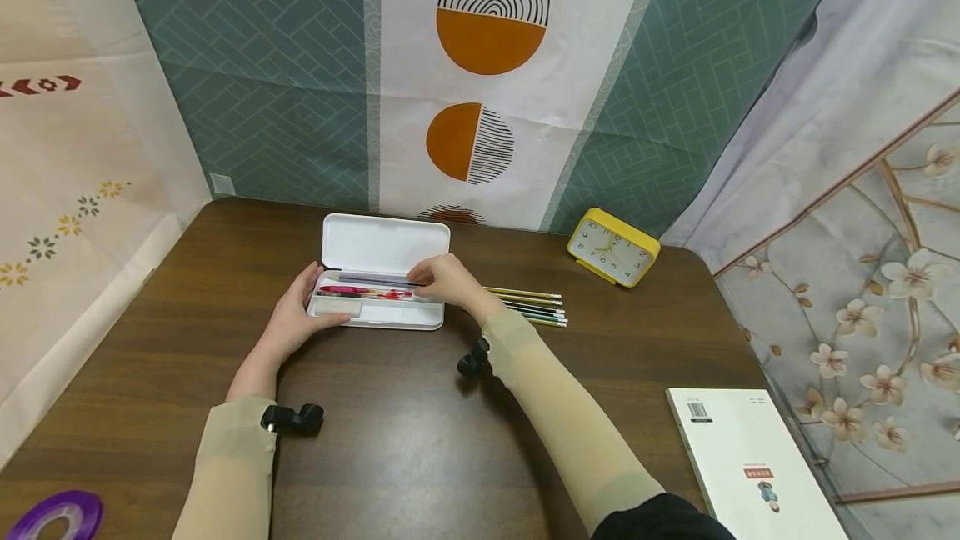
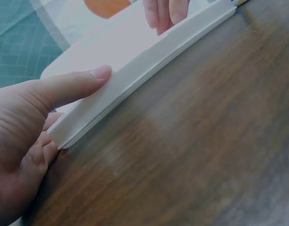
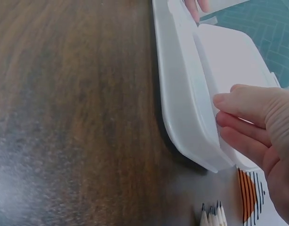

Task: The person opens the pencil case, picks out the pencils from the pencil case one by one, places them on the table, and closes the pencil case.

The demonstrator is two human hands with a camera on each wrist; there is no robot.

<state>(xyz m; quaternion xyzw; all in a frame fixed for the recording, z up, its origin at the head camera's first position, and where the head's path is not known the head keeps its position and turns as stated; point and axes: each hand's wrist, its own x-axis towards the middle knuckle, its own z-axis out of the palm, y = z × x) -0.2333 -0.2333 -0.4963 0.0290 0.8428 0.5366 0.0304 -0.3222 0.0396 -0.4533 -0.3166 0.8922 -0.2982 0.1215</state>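
Note:
An open white pencil case (image 1: 386,242) lies on the table with its lid tipped back. In it are a pink-and-red pen (image 1: 365,292), a whitish eraser (image 1: 337,306) and a slim grey-blue pencil (image 1: 371,279) along the hinge side. My left hand (image 1: 297,312) grips the case's left end, thumb (image 2: 83,84) over the front wall and fingers round the end. Over the right part of the case, my right hand (image 1: 450,280) pinches the pencil's right end between thumb and fingertips. In the right wrist view those fingertips (image 3: 224,101) dip inside the rim, and the pencil is hidden.
Several pencils (image 1: 536,307) lie side by side just right of the case, partly behind the right forearm. A yellow alarm clock (image 1: 613,247) stands at the back right. A white book (image 1: 750,457) lies front right, and a purple tape roll (image 1: 67,511) front left.

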